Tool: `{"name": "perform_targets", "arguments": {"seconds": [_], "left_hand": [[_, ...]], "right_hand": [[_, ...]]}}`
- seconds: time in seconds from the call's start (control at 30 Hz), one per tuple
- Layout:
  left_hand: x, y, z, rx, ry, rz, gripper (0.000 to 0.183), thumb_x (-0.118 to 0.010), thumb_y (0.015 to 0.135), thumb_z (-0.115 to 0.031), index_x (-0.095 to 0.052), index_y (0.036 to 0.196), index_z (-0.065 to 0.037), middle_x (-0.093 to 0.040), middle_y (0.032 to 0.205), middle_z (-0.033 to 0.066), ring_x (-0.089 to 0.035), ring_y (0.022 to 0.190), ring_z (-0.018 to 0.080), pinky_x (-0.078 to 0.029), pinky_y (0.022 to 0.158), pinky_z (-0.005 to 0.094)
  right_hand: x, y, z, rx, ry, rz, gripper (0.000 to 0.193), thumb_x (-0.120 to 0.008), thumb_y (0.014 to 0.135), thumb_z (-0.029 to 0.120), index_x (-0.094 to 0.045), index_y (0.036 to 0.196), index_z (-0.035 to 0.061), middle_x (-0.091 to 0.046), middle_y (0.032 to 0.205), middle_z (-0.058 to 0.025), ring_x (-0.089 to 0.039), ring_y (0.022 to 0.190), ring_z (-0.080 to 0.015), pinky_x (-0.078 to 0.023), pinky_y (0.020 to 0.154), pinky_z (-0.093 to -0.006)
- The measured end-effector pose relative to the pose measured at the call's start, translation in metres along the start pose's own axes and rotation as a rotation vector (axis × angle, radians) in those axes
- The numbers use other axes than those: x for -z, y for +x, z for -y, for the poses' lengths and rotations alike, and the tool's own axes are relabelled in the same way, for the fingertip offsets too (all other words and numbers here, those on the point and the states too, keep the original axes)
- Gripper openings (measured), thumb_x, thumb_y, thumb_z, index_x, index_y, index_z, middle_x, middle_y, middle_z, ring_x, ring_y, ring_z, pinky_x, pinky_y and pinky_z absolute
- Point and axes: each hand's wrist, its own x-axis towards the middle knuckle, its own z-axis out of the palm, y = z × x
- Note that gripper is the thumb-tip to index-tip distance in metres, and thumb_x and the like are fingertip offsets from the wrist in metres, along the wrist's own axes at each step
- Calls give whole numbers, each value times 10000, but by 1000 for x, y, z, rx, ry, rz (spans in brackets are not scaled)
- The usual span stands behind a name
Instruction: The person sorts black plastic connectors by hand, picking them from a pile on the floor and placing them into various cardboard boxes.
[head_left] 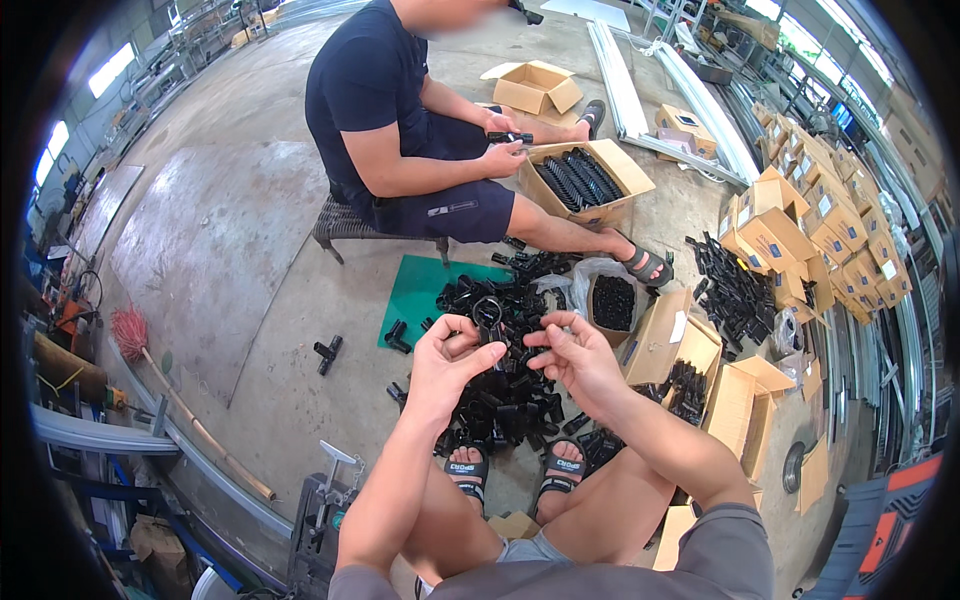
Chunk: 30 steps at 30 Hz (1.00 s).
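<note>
In front of me, my left hand (448, 362) is closed on a black clamp fitting with a round ring (488, 312) at its top. The ring points up and away from me. Just to its right, my right hand (572, 352) is raised with thumb and fingers drawn together. Whatever may be between those fingertips is too small to make out. Below both hands a heap of black fittings (505, 405) covers the floor between my feet and a green sheet (410, 290). An open container of small black parts (612, 303) stands beyond my right hand.
A co-worker (365, 110) sits opposite, holding a black fitting (510, 137) over a carton of stacked black parts (590, 180). Open cartons (740, 405) stand at my right, with more boxes (830, 220) behind. A broom (200, 415) and a vise (325, 515) are at left.
</note>
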Motion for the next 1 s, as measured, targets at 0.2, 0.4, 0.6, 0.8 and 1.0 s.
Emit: {"name": "perform_targets", "arguments": {"seconds": [0.2, 0.4, 0.6, 0.8, 1.0], "left_hand": [[-1, 3, 2, 33, -84, 19, 316, -779, 812, 37, -537, 978, -82, -697, 979, 37, -655, 897, 97, -528, 844, 256], [-11, 0, 1, -46, -56, 89, 345, -786, 811, 26, -519, 999, -84, -708, 1027, 57, -646, 897, 82, -525, 838, 243], [-12, -1, 10, -60, -2, 109, 363, -789, 807, 39, -504, 1000, -75, -710, 996, 62, -638, 876, 71, -534, 798, 230], [-23, -4, 7, -89, 38, 122, 388, -801, 792, 47, -500, 1009, -67, -707, 964, 54, -645, 863, 79, -544, 777, 237], [-25, -6, 14, -111, 125, 129, 423, -828, 761, 49, -502, 1005, -67, -693, 903, 34, -644, 832, 71, -547, 761, 236]], "right_hand": [[-9, -9, -3, -39, -121, -54, 288, -552, 1036, 152, -633, 1268, 3, -593, 850, 12, -541, 758, -73, -463, 695, -224], [-32, -29, 14, 133, -103, 2, 323, -548, 1029, 114, -590, 1327, -3, -626, 921, -12, -573, 823, -77, -455, 735, -224], [-22, -28, 10, 395, -311, -88, 263, -666, 949, 67, -612, 1198, 3, -698, 1043, -71, -652, 881, -99, -504, 741, -230], [-10, -25, 5, 352, -328, -50, 149, -775, 831, -3, -727, 972, -11, -735, 859, -53, -654, 740, -70, -506, 649, -209], [-9, -28, 13, 336, -309, -40, 166, -758, 842, -16, -735, 1006, -12, -733, 872, -52, -643, 752, -63, -493, 646, -207]]}}
